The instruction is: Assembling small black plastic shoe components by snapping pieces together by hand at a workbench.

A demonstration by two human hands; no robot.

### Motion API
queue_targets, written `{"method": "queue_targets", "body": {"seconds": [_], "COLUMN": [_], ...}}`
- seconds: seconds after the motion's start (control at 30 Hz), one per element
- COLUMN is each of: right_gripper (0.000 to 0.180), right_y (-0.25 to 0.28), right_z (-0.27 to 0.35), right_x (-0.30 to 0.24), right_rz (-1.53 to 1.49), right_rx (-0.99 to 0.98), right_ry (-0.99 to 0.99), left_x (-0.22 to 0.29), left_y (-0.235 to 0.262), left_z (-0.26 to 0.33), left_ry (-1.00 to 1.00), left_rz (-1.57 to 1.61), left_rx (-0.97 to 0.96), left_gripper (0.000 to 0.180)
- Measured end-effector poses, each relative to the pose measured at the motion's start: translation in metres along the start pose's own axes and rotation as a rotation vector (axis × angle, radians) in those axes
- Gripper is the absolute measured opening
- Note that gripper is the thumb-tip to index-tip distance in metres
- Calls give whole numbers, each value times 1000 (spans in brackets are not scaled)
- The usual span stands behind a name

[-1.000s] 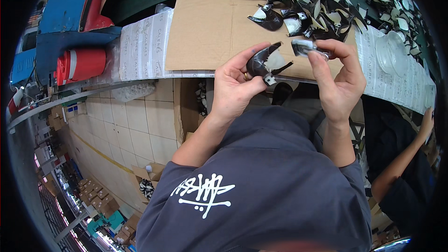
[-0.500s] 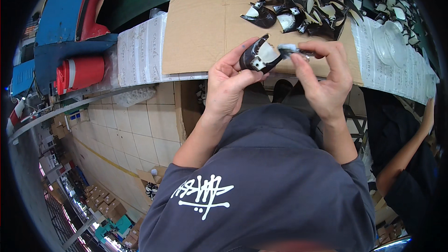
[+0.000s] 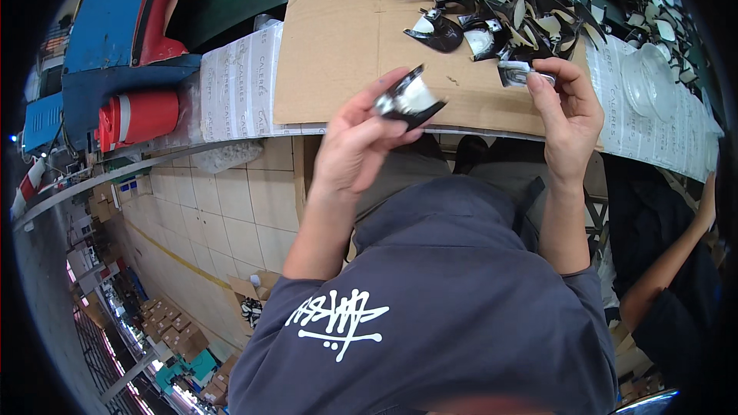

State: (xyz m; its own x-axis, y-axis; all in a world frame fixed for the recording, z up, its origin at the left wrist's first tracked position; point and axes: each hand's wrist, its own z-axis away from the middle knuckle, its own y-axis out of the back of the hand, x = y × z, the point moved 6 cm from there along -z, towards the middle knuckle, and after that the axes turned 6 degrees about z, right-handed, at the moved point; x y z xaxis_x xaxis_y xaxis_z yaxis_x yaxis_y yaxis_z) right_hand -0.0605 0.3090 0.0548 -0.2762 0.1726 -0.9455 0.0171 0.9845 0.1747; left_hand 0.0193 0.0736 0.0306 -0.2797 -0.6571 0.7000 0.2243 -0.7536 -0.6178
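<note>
In my left hand [image 3: 355, 141] is a curved glossy black shoe piece [image 3: 413, 100] with a pale inner face, gripped between thumb and fingers above the table's near edge. My right hand [image 3: 570, 104] pinches a small black-and-white item [image 3: 513, 73] with a pale, shiny loop on it; its exact kind cannot be made out. The two hands are well apart. Just beyond my right fingers lies a heap of similar black shoe pieces [image 3: 530, 11] with cream faces. One loose black shoe piece [image 3: 440, 34] rests on the cardboard, at the heap's near left.
A cardboard sheet [image 3: 330, 69] covers the table over printed paper [image 3: 238, 81]. Clear round plastic containers [image 3: 649, 81] stand at the right. A red object [image 3: 142, 119] and a blue machine [image 3: 96, 23] are at the left. A co-worker's arm [image 3: 669, 261] reaches in at the right.
My hands have drawn apart. The left one has moved left and tilted its shoe piece; the right one has carried its small item right, towards the heap.
</note>
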Motion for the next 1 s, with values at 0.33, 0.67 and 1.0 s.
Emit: {"method": "queue_targets", "body": {"seconds": [0.33,0.67,1.0], "right_gripper": [17,17,17], "right_y": [14,15,17], "right_z": [7,12,11], "right_x": [36,44,46], "right_rz": [-312,-336,-363], "right_rx": [-124,-77,-86], "right_ry": [-130,-71,-80], "left_x": [114,67,30], "left_y": [54,-14,-27], "left_z": [83,-110,-91], "left_ry": [-243,-398,-535], "left_rz": [-1556,-1184,-897], "left_rx": [49,-117,-60], "left_gripper": [57,45,21]}}
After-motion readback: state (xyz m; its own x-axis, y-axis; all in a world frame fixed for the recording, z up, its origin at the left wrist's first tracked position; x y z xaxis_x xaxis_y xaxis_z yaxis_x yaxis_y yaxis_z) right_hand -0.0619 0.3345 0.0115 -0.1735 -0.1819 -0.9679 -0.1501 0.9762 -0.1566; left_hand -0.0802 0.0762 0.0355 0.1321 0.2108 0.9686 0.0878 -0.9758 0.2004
